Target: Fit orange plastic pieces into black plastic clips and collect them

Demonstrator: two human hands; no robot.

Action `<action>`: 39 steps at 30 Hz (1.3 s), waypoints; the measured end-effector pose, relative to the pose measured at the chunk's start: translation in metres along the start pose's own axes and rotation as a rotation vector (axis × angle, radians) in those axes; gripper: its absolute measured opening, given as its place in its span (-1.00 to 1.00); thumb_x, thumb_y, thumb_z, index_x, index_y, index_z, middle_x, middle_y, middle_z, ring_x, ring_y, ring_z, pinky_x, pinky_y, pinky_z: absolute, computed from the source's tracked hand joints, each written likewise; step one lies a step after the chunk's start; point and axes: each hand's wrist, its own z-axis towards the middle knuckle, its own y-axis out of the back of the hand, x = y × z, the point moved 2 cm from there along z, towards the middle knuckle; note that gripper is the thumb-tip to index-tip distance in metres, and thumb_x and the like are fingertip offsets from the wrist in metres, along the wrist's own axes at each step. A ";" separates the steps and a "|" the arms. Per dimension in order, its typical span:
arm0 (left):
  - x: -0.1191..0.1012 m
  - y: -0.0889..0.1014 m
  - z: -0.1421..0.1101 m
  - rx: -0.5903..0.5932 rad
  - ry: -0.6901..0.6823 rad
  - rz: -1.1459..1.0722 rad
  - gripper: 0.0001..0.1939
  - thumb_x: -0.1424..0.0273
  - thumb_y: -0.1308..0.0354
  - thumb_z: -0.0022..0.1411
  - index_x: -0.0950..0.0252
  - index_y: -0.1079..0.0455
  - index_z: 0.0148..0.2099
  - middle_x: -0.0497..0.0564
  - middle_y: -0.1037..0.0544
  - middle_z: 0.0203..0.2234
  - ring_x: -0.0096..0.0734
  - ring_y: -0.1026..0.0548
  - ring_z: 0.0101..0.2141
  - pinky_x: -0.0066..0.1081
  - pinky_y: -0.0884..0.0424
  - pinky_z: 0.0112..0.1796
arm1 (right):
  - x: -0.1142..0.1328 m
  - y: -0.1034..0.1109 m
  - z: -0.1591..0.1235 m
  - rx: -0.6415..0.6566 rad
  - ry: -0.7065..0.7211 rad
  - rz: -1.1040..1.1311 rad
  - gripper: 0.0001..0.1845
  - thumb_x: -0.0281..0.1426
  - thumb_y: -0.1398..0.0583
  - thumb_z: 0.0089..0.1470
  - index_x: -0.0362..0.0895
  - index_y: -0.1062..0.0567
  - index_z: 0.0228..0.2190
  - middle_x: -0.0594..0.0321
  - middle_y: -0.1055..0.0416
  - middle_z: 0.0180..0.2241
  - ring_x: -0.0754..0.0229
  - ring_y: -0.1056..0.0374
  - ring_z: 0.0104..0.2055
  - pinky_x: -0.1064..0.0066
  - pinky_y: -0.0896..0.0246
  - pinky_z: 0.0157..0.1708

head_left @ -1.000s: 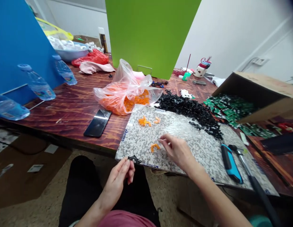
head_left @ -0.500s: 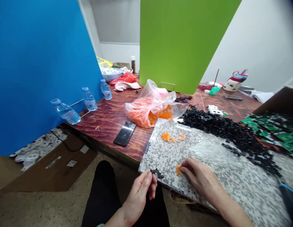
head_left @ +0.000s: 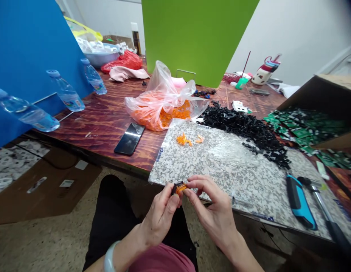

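L hand [head_left: 160, 216], R hand [head_left: 212, 206] now together: L clamped on blk plastic part [head_left: 176, 187], R pinching orange piece [head_left: 182, 189] against it.

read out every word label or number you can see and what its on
Nothing can be read for certain.
Blue print on the edge of the speckled sheet: too blurred to read.
Labels on the water bottles: too small and blurred to read.
Label on the tall can: too small to read.

Black plastic part [head_left: 174, 187], orange plastic piece [head_left: 181, 189], glossy varnished wood table [head_left: 101, 139].
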 end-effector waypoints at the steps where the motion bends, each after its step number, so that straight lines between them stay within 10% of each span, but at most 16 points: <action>1: 0.000 0.000 0.000 0.007 -0.007 0.014 -0.65 0.11 0.13 0.33 0.28 -0.25 -0.29 -0.06 -0.35 -0.51 -0.42 -0.31 -0.47 -0.44 -0.26 -0.41 | -0.001 -0.001 0.000 -0.007 0.003 -0.003 -0.91 -0.48 -0.15 0.11 -0.11 -0.46 -0.32 0.11 -0.45 -0.23 0.14 -0.38 -0.16 0.34 -0.33 -0.25; 25: -0.001 0.005 0.003 0.031 -0.107 0.167 -0.75 0.35 0.14 0.35 0.25 -0.24 -0.36 -0.06 -0.34 -0.54 -0.41 -0.31 -0.51 -0.45 -0.23 -0.41 | -0.004 -0.002 0.000 0.042 -0.042 0.037 -0.93 -0.47 -0.19 0.09 -0.11 -0.49 -0.34 0.13 -0.50 -0.28 0.17 -0.44 -0.23 0.40 -0.41 -0.31; 39: -0.004 0.012 0.002 0.173 -0.187 0.195 -0.76 0.35 0.13 0.35 0.27 -0.33 -0.27 -0.03 -0.35 -0.53 -0.39 -0.32 -0.49 -0.44 -0.25 -0.43 | -0.009 0.001 0.003 0.319 -0.200 0.235 -0.82 -0.32 -0.18 0.13 -0.11 -0.52 -0.25 0.18 -0.50 -0.29 0.21 -0.42 -0.30 0.43 -0.35 -0.34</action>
